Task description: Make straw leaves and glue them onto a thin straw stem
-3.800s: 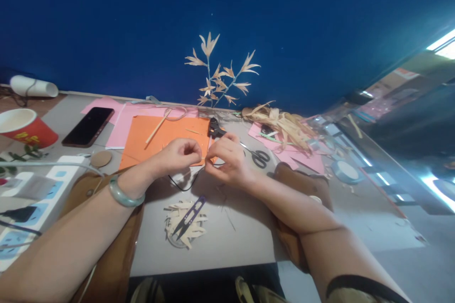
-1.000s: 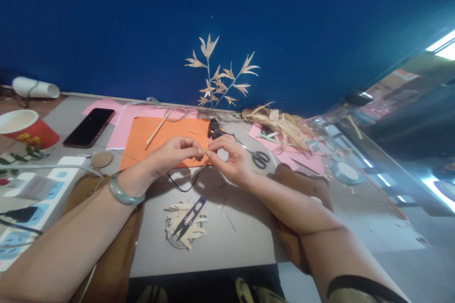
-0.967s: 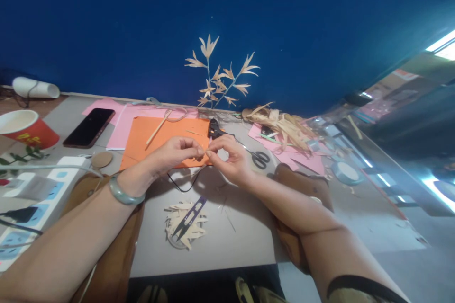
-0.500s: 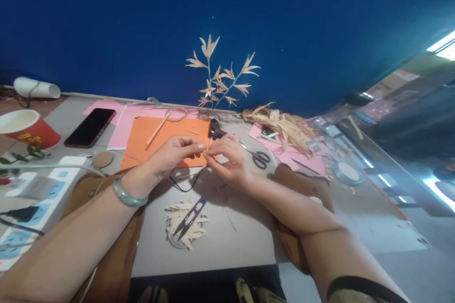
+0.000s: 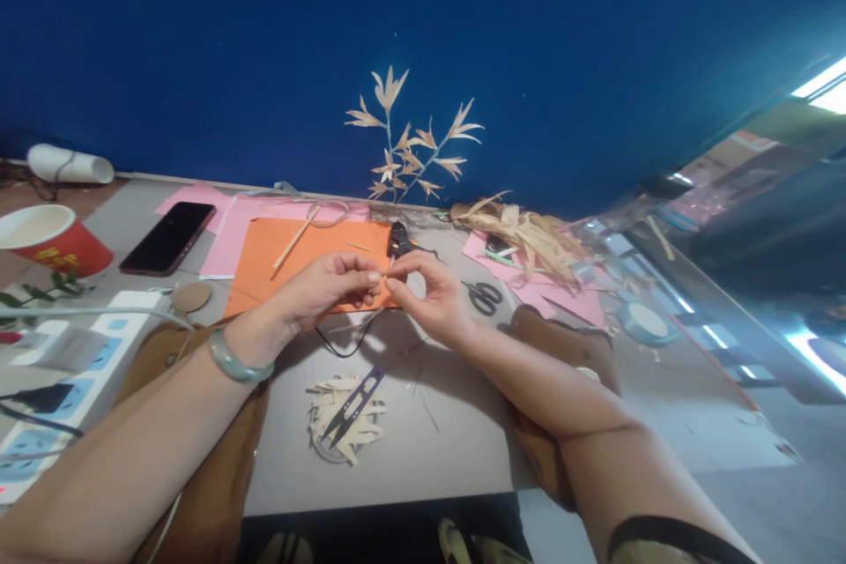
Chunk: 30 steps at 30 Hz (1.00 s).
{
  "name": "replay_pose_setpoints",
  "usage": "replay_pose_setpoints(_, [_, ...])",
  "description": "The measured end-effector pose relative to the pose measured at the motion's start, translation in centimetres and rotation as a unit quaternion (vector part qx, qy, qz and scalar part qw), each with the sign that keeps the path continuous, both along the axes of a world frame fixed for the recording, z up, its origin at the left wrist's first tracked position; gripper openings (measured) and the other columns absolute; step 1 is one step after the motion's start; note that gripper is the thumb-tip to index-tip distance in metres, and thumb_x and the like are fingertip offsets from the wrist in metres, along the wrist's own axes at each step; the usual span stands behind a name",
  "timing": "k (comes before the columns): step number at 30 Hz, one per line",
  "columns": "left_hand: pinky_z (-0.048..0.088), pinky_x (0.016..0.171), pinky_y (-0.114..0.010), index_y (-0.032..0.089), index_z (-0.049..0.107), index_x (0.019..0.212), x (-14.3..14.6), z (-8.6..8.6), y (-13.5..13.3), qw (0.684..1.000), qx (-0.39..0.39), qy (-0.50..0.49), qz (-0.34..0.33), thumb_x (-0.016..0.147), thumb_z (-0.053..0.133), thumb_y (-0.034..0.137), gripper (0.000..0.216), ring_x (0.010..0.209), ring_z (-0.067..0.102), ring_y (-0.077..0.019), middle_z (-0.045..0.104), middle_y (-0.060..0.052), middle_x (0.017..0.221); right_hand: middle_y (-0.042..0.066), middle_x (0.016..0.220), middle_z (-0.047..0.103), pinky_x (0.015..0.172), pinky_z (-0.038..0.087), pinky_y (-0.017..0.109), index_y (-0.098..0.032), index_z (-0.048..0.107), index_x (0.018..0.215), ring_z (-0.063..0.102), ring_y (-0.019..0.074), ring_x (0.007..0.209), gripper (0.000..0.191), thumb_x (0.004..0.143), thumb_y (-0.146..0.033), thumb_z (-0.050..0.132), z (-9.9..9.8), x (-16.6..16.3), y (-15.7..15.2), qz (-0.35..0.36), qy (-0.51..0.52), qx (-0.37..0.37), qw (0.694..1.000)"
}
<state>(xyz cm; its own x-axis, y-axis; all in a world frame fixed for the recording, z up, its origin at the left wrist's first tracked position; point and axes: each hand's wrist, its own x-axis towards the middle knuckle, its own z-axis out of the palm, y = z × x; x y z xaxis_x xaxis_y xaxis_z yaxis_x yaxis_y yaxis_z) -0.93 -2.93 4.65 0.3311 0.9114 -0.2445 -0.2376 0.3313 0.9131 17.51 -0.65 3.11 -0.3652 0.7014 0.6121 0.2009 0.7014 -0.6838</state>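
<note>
My left hand and my right hand meet fingertip to fingertip over the near edge of the orange paper. Both are closed in a pinch. What lies between the fingers is too small and too covered to name. Below them, thread snips with a purple handle rest on a small pile of pale cut leaf pieces in a round dish. Beyond the hands stands a branch of pale husk-like flowers on bluish stems. A black-handled glue gun lies just behind my right hand.
Black scissors and a heap of dried husks lie on the right. On the left are a phone, a red paper cup and a white power strip with cables. A blue partition rises behind the table.
My right hand's fingers have shifted slightly, its thumb and index closing nearer to the left fingertips. The left hand stays nearly in place; the things on the table are unmoved.
</note>
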Motion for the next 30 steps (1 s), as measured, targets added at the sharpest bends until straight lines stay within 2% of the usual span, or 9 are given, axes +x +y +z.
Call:
replay_pose_setpoints(4, [0.043,0.056,-0.020,0.016,0.056,0.092,0.1,0.2,-0.1,1.000,-0.014,-0.002,0.002,0.060,0.085,0.032,0.046,0.055,0.058,-0.0088,0.063,0.003,0.062,0.004,0.086,0.070,0.075,0.050,0.031,-0.020,0.070,0.089,0.063,0.0150,0.078,0.019,0.082,-0.037,0.068,-0.2,0.1,0.4,0.066,0.023,-0.136,0.988])
replay_pose_setpoints(9, [0.040,0.053,-0.019,0.019,0.050,0.090,0.1,-0.2,0.0,1.000,-0.019,-0.016,-0.001,0.059,0.086,0.033,0.050,0.054,0.060,-0.0099,0.063,0.003,0.061,0.004,0.082,0.071,0.074,0.051,0.032,-0.019,0.071,0.082,0.064,0.0154,0.076,0.024,0.078,-0.042,0.072,-0.4,0.2,0.7,0.117,0.040,-0.179,0.976])
replay_pose_setpoints(15, [0.042,0.054,-0.019,0.019,0.050,0.088,0.3,0.0,-0.1,0.999,-0.030,-0.010,0.018,0.059,0.086,0.033,0.049,0.052,0.058,-0.0082,0.063,0.004,0.060,0.004,0.078,0.071,0.071,0.051,0.030,-0.018,0.070,0.076,0.064,0.0148,0.072,0.024,0.077,-0.042,0.073,-0.4,0.2,0.7,0.105,0.032,-0.193,0.975])
replay_pose_setpoints(20, [0.045,0.055,-0.021,0.018,0.055,0.088,0.4,-0.3,0.1,0.999,-0.017,0.011,0.027,0.062,0.083,0.039,0.044,0.052,0.059,-0.0093,0.066,0.001,0.063,0.003,0.074,0.069,0.069,0.048,0.029,-0.017,0.068,0.074,0.062,0.0139,0.069,0.018,0.078,-0.034,0.072,-0.4,0.1,0.7,0.081,0.017,-0.174,0.981])
replay_pose_setpoints(24, [0.047,0.060,-0.025,0.013,0.064,0.080,0.2,-0.7,0.4,0.996,0.059,0.061,0.041,0.072,0.072,0.049,0.038,0.058,0.060,-0.0112,0.068,-0.005,0.069,0.001,0.070,0.067,0.066,0.047,0.027,-0.017,0.066,0.072,0.058,0.0120,0.066,0.014,0.078,-0.029,0.070,-0.4,0.0,0.7,0.042,0.018,-0.155,0.987])
replay_pose_setpoints(27, [0.046,0.061,-0.025,0.013,0.067,0.077,0.0,-0.8,0.6,0.982,0.136,0.124,0.050,0.070,0.074,0.044,0.032,0.061,0.058,-0.0115,0.066,-0.004,0.069,0.000,0.068,0.066,0.065,0.047,0.026,-0.017,0.065,0.070,0.056,0.0117,0.064,0.013,0.078,-0.027,0.068,-0.3,0.0,0.8,0.022,0.015,-0.143,0.989])
replay_pose_setpoints(30, [0.044,0.062,-0.025,0.014,0.067,0.072,0.0,-0.7,0.5,0.967,0.181,0.169,0.059,0.068,0.076,0.035,0.023,0.062,0.056,-0.0117,0.063,-0.001,0.065,0.000,0.068,0.065,0.064,0.047,0.026,-0.018,0.064,0.070,0.056,0.0116,0.064,0.012,0.079,-0.025,0.066,-0.3,-0.1,0.8,0.011,0.010,-0.131,0.991])
